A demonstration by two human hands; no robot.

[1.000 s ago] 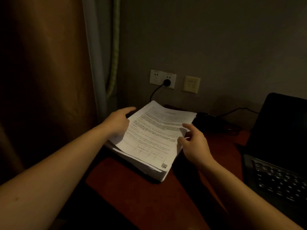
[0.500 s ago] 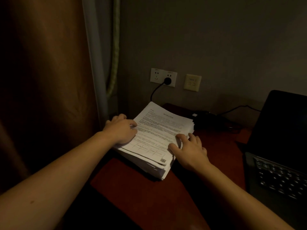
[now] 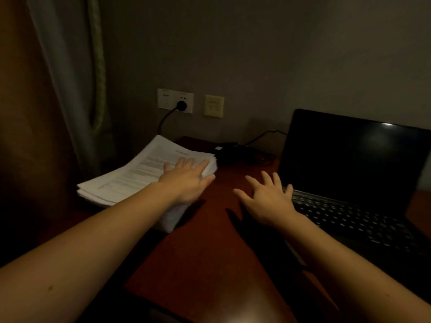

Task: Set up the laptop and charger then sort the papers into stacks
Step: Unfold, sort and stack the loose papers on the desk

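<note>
Head view: the laptop (image 3: pixel 349 159) stands open on the bench (image 3: pixel 210 252), screen dark. Left of the laptop lies the charger (image 3: pixel 229 152), its plug (image 3: pixel 181 105) seated in the wall socket (image 3: pixel 175 101); where the lead joins the laptop is hidden. Setup appears largely done. Further left of the laptop the papers (image 3: pixel 144 173) sit in one pile, so sorting looks not yet begun. The left hand (image 3: pixel 186 180) lies flat on the pile, fingers straight. The right hand (image 3: pixel 268 199) is spread and released just left of the laptop's keyboard. Print on the top sheet is too blurred to read; no brand shows.
</note>
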